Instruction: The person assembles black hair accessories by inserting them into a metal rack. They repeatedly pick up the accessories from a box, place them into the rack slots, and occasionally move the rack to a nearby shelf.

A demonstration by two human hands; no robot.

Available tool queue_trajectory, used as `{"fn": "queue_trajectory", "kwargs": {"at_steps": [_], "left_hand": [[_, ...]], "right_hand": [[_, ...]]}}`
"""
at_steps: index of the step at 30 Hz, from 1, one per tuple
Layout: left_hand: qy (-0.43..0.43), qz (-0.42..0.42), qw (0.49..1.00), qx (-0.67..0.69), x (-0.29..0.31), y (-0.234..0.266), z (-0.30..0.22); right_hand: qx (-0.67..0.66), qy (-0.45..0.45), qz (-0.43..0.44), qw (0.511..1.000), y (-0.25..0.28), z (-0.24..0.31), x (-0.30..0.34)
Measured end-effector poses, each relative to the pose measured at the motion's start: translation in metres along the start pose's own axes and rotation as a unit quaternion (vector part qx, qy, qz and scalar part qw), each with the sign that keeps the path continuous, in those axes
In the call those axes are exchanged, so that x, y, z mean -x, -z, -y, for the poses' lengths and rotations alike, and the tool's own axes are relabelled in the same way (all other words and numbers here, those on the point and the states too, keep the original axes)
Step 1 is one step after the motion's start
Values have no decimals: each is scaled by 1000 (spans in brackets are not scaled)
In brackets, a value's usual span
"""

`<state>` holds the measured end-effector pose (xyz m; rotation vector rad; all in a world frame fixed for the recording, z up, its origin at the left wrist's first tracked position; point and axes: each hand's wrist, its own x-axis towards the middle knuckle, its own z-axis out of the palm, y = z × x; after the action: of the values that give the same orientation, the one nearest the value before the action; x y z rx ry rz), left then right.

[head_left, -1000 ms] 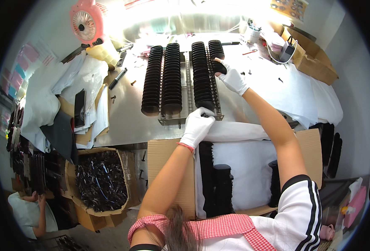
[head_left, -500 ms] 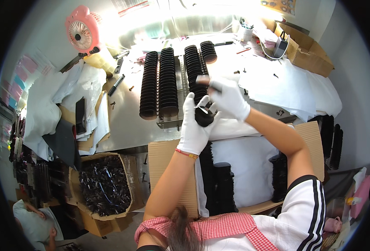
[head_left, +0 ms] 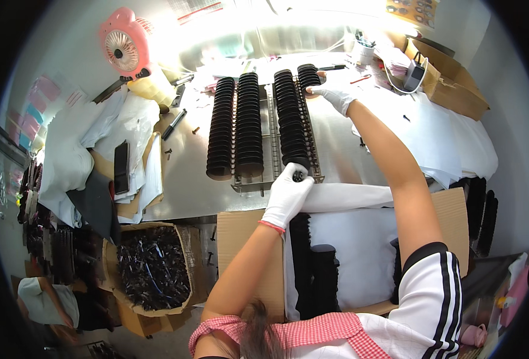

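Smooth metal table (head_left: pixel 184 188) gleams; left grip (head_left: pixel 291 192) clasps dark bits (head_left: pixel 298 176), right grip (head_left: pixel 337 96) unclear by round discs (head_left: pixel 307 72)

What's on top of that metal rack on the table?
Four rows of dark discs stand on the metal rack. The left hand is at the third row's near end, the right hand at the short fourth row. Discs hide what's directly beneath them.
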<state>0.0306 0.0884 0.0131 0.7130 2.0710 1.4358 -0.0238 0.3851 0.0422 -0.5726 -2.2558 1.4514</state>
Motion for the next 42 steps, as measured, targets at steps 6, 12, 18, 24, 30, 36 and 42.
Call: {"fn": "queue_trajectory", "kwargs": {"at_steps": [6, 12, 18, 24, 30, 36, 42], "left_hand": [[-16, 52, 998, 27, -5, 10, 9], [-1, 97, 995, 38, -8, 16, 6], [3, 100, 994, 39, -7, 16, 0], [72, 130, 926, 346, 9, 28, -11], [41, 4, 759, 650, 14, 11, -37], [25, -76, 782, 618, 10, 4, -33], [84, 7, 810, 581, 32, 15, -14]], "right_hand": [[22, 81, 162, 983, 5, 2, -13], [134, 164, 13, 977, -23, -29, -9], [335, 218, -143, 906, -55, -65, -18], [389, 355, -160, 835, -41, -30, -11], [10, 194, -66, 979, -53, 60, 110], [225, 279, 243, 901, -27, 65, 151], [131, 220, -100, 961, -5, -48, -62]]}}
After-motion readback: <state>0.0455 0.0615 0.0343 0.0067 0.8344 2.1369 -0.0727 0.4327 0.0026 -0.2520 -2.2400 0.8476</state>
